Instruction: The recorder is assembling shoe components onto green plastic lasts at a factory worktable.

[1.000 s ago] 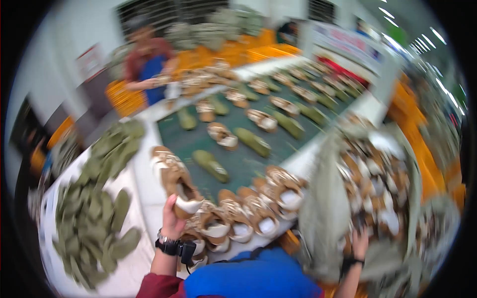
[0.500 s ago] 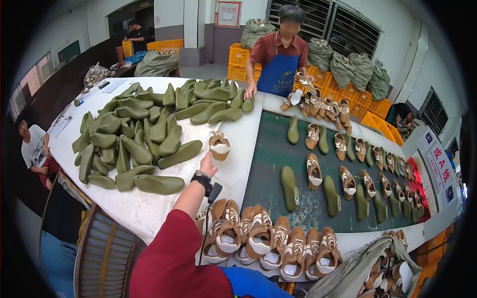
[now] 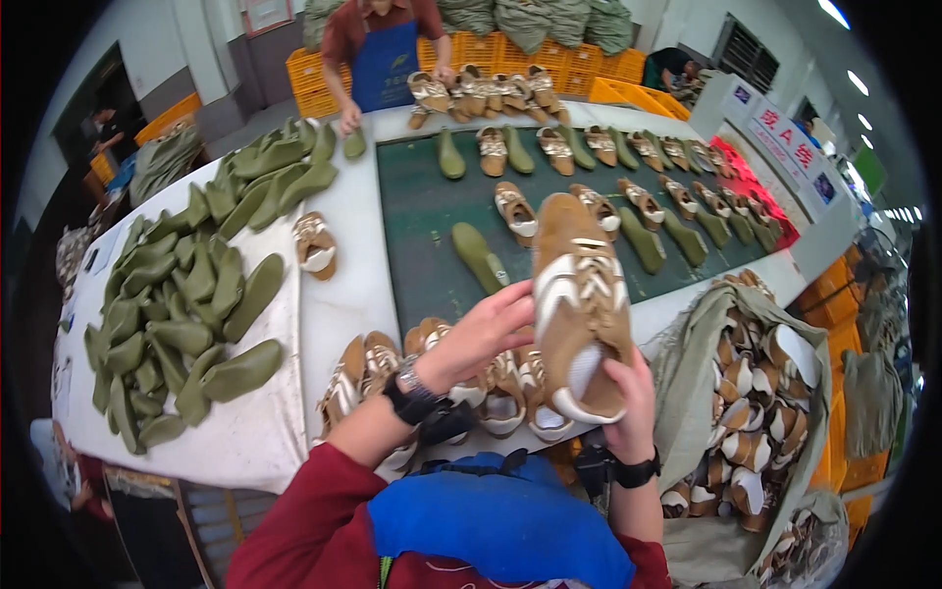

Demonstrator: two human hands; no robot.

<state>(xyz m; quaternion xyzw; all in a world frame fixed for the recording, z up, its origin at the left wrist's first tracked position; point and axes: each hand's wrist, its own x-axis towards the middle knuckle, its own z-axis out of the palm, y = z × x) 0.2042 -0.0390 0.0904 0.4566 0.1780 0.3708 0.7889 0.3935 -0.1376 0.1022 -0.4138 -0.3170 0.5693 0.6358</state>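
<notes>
A brown sneaker (image 3: 587,304) with white panels and laces is lifted in front of me, toe pointing away. My right hand (image 3: 630,401) grips it at the heel, thumb at the collar opening. Beside its left side is my left hand (image 3: 491,339), fingers stretched out and apart; whether their tips touch the shoe I cannot tell. Below my hands, a row of similar sneakers (image 3: 385,365) stands along the near table edge. Another lone sneaker (image 3: 315,245) sits on the white tabletop, and a green shoe last (image 3: 473,250) lies on the green belt.
A heap of green shoe lasts (image 3: 186,334) covers the left of the white table (image 3: 339,304). Sneakers and lasts alternate on the green conveyor (image 3: 422,211). A sack (image 3: 687,393) full of sneakers stands at right. Across the table, a person in a blue apron (image 3: 385,69) handles shoes.
My left hand has drawn back from the lone sneaker on the white table toward me. My right hand has come into view holding a sneaker. The view has swung right.
</notes>
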